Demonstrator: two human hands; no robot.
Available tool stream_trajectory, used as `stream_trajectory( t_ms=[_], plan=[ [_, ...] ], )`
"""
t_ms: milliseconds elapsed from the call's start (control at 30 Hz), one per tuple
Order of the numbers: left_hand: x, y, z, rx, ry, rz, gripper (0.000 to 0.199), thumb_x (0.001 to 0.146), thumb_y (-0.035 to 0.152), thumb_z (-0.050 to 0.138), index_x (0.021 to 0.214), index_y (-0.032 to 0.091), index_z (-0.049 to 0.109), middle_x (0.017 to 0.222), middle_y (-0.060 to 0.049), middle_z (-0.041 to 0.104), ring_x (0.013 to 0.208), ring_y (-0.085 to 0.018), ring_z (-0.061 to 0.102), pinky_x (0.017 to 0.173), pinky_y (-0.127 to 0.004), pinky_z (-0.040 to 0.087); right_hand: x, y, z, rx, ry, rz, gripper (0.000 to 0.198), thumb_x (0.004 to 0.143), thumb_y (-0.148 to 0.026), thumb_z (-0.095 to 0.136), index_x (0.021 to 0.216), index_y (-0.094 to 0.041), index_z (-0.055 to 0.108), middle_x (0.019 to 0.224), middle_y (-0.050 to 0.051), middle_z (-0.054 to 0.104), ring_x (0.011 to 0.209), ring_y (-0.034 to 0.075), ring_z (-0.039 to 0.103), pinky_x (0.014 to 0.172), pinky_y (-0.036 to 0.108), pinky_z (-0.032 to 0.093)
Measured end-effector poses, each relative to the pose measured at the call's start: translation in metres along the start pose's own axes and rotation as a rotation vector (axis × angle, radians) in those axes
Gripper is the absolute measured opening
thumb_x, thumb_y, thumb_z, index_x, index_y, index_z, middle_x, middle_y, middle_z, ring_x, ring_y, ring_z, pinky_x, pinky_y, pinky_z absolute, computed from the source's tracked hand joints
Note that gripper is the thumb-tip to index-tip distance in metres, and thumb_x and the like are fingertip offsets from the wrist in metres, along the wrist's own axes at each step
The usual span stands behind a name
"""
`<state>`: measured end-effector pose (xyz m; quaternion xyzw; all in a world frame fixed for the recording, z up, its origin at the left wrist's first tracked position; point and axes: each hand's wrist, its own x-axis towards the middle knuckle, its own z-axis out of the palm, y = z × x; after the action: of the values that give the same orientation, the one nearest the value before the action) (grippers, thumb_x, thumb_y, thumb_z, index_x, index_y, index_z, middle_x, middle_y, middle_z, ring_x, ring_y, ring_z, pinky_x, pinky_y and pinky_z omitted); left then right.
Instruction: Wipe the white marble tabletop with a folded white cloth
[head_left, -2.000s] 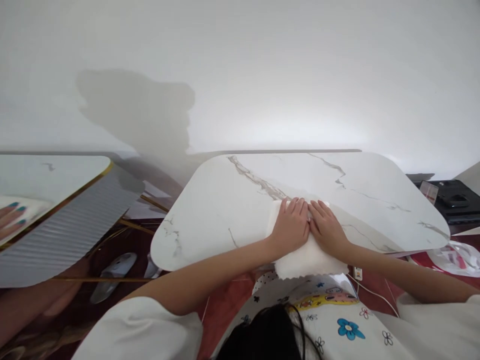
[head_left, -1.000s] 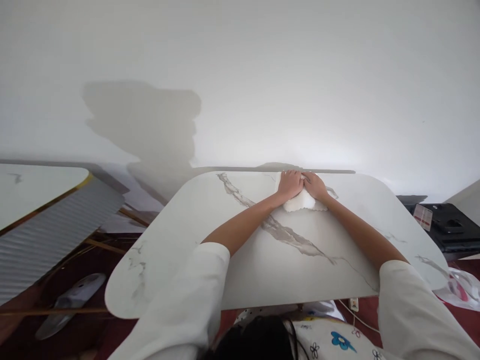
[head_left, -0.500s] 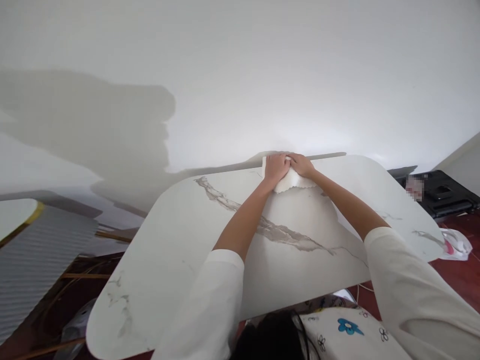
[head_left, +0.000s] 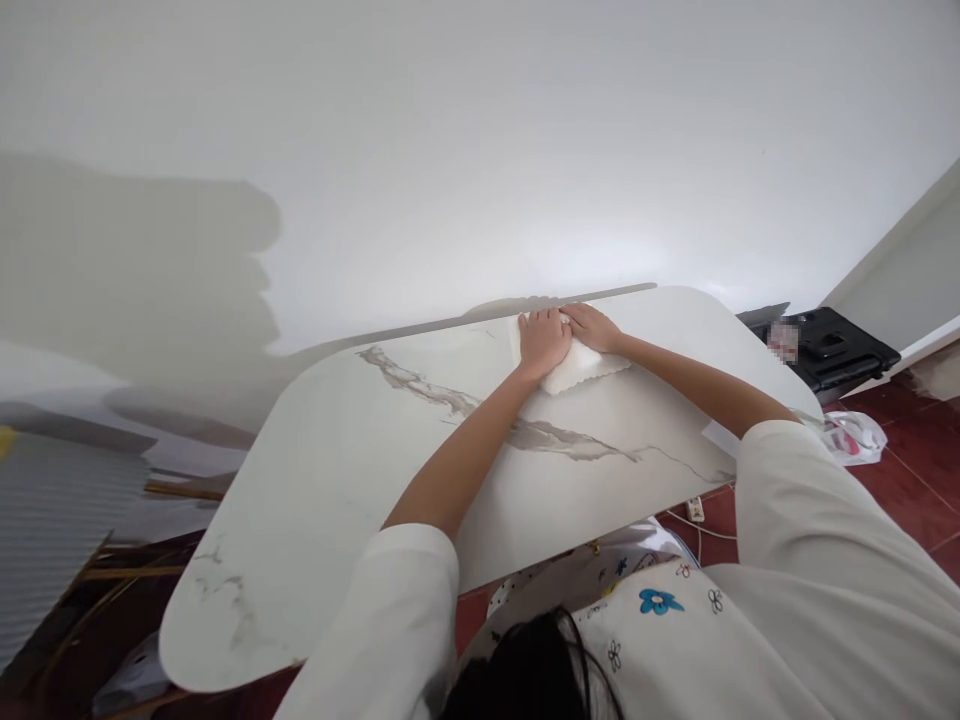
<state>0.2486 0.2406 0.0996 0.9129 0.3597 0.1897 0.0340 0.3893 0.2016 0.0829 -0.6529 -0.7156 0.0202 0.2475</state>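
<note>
A white cloth (head_left: 581, 371) with a wavy edge lies on the white tabletop (head_left: 315, 460), which has grey-brown marble veins and rounded corners. My left hand (head_left: 544, 343) presses down on the cloth's left part, fingers bent over it close to the table's far edge. Beside it, my right hand (head_left: 594, 327) holds the cloth's upper right part, and the two hands nearly touch. Both arms reach forward over the tabletop. The part of the cloth under my palms is hidden.
A white wall (head_left: 450, 150) rises along the far edge. To the right are a black case (head_left: 832, 345) and a clear plastic bag (head_left: 859, 438) on red floor tiles (head_left: 911, 490). At left stands a grey ribbed panel (head_left: 67, 520). A power strip (head_left: 696, 509) lies below the near edge.
My view has turned somewhat to the right, so more red floor shows there. Both hands stay on the cloth near the far edge, with only a slight shift.
</note>
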Motion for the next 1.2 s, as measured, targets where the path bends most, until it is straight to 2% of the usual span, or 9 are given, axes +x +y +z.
stream_trajectory(
  t_ms=[267,467,600,800,900,1000,1200],
  plan=[
    [-0.045,0.034,-0.009,0.009,-0.012,0.087,0.037,0.093,0.024,0.031,0.119,0.013,0.054,0.117,-0.014,0.062,0.112,-0.030,0.051,0.103,-0.048,0.029,-0.064,-0.031,-0.016,-0.080,0.024,0.085,0.042,0.095,-0.022,0.028,0.129,-0.013,0.051,0.133,0.011,0.056,0.126,0.022,0.045,0.109,0.041,0.034],
    [-0.088,0.062,-0.021,0.039,-0.029,0.131,0.032,0.093,0.023,0.033,0.116,0.014,0.054,0.114,-0.014,0.060,0.109,-0.030,0.051,0.103,-0.050,0.029,-0.116,-0.057,-0.028,-0.113,0.035,0.106,0.044,0.093,-0.021,0.027,0.128,-0.010,0.053,0.130,0.014,0.057,0.124,0.024,0.048,0.109,0.041,0.035],
    [-0.117,0.084,-0.026,0.067,-0.042,0.195,0.038,0.094,0.026,0.033,0.123,0.010,0.052,0.118,-0.017,0.057,0.111,-0.032,0.049,0.102,-0.054,0.029,-0.154,-0.067,-0.035,-0.106,0.078,0.112,0.044,0.093,-0.024,0.027,0.127,-0.014,0.053,0.130,0.013,0.057,0.126,0.025,0.047,0.111,0.046,0.034],
    [-0.149,0.116,-0.031,0.101,-0.093,0.236,0.047,0.093,0.025,0.032,0.130,0.001,0.047,0.123,-0.023,0.054,0.115,-0.037,0.047,0.099,-0.063,0.031,-0.202,-0.081,-0.045,-0.096,0.077,0.098,0.045,0.095,-0.026,0.026,0.129,-0.013,0.053,0.131,0.015,0.057,0.125,0.025,0.048,0.112,0.049,0.035],
    [-0.155,0.125,-0.035,0.081,-0.105,0.242,0.049,0.091,0.027,0.036,0.131,0.001,0.046,0.124,-0.024,0.053,0.116,-0.038,0.047,0.099,-0.064,0.032,-0.214,-0.084,-0.048,-0.083,0.086,0.111,0.044,0.095,-0.025,0.026,0.129,-0.015,0.052,0.131,0.014,0.057,0.126,0.024,0.048,0.112,0.050,0.035],
    [-0.152,0.127,-0.037,0.061,-0.109,0.266,0.047,0.089,0.027,0.040,0.128,0.001,0.049,0.117,-0.023,0.057,0.108,-0.036,0.051,0.096,-0.065,0.033,-0.216,-0.081,-0.049,-0.063,0.112,0.140,0.043,0.095,-0.025,0.028,0.129,-0.015,0.052,0.131,0.014,0.058,0.125,0.024,0.049,0.111,0.049,0.036],
    [-0.121,0.120,-0.026,0.007,-0.073,0.291,0.039,0.092,0.024,0.035,0.122,0.007,0.052,0.114,-0.018,0.059,0.105,-0.031,0.053,0.097,-0.059,0.035,-0.193,-0.053,-0.049,-0.046,0.148,0.183,0.042,0.091,-0.023,0.031,0.124,-0.013,0.054,0.128,0.016,0.059,0.123,0.026,0.051,0.107,0.050,0.040]
  ],
)
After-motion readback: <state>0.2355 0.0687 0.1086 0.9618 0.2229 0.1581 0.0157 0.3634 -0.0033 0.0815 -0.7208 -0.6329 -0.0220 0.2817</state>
